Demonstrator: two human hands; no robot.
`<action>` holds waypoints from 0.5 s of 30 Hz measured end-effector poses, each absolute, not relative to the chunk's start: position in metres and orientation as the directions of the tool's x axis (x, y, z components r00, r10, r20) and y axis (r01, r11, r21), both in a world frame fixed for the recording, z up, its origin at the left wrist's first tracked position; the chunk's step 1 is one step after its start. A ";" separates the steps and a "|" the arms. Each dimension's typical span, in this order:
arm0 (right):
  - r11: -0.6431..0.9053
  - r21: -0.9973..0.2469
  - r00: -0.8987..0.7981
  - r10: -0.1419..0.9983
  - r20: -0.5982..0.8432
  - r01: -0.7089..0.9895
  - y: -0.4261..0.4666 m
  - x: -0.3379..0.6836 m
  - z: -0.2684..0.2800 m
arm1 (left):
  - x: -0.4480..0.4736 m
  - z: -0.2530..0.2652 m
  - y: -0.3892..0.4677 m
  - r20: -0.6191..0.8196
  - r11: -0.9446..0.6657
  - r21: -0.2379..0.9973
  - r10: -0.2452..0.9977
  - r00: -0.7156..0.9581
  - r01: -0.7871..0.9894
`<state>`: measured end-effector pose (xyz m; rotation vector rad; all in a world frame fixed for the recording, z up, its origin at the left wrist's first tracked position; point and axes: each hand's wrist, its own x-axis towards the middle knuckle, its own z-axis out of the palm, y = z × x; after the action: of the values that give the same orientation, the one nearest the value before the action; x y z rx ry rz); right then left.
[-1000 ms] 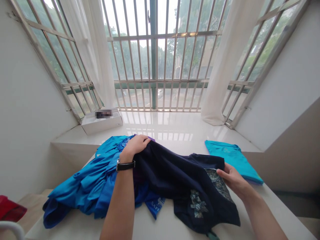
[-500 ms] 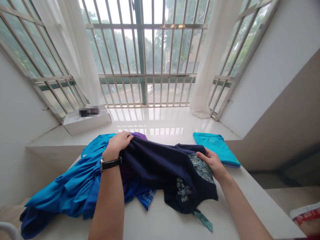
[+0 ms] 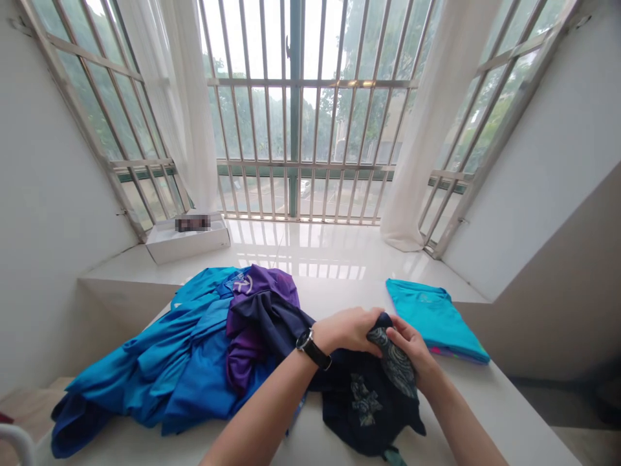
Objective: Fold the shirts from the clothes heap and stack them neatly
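Observation:
Both my hands grip the dark navy garment (image 3: 339, 414), which has a patterned grey-green panel and a flower-like patch. My left hand (image 3: 350, 333), with a black-strapped watch at its wrist, is closed on the bunched cloth at the panel's upper edge. Right beside it, my right hand (image 3: 412, 349) pinches the same edge, thumb on the panel. The garment's far end trails left over a purple garment (image 3: 272, 285) and a heap of blue clothes (image 3: 189, 362). A teal strap (image 3: 394, 456) hangs from its near edge.
A folded turquoise garment (image 3: 431, 317) lies on the white table (image 3: 466, 414) to the right. On the white windowsill (image 3: 295, 255) at the back left stands a white box (image 3: 189, 243). White curtains (image 3: 407, 194) hang before the barred window.
My left hand has let go of the cloth's left part and moved right, taking hold beside my right hand. The navy cloth has slackened, uncovering more of the purple garment. The view has shifted slightly.

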<state>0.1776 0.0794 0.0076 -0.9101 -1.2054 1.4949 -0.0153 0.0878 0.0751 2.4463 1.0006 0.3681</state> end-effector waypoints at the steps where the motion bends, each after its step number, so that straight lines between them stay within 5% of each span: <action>1: -0.012 -0.971 -0.232 0.972 0.044 -0.237 0.080 0.178 0.007 | -0.019 0.076 0.089 0.070 -0.609 0.497 0.738 0.671 0.618; 5: 0.080 -0.990 -0.295 0.949 0.110 -0.114 0.078 0.174 0.009 | -0.044 0.096 0.090 0.226 -0.582 0.604 0.780 0.584 0.544; 9: 0.034 -0.995 -0.457 0.890 -0.013 0.095 0.075 0.167 0.008 | -0.068 0.116 0.090 0.327 -0.535 0.754 0.809 0.489 0.382; 13: 0.081 -0.996 -0.423 0.904 0.063 0.025 0.078 0.166 0.003 | -0.106 0.124 0.091 0.318 -0.503 0.693 0.856 0.407 0.516; 15: 0.103 -0.993 -0.328 0.938 0.115 -0.055 0.078 0.167 0.001 | -0.123 0.124 0.090 0.181 -0.444 0.596 0.886 0.428 0.669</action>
<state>0.1665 0.0785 0.0010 -0.9198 -1.4727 1.3815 -0.1227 0.0896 0.1243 2.2485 1.3168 0.6680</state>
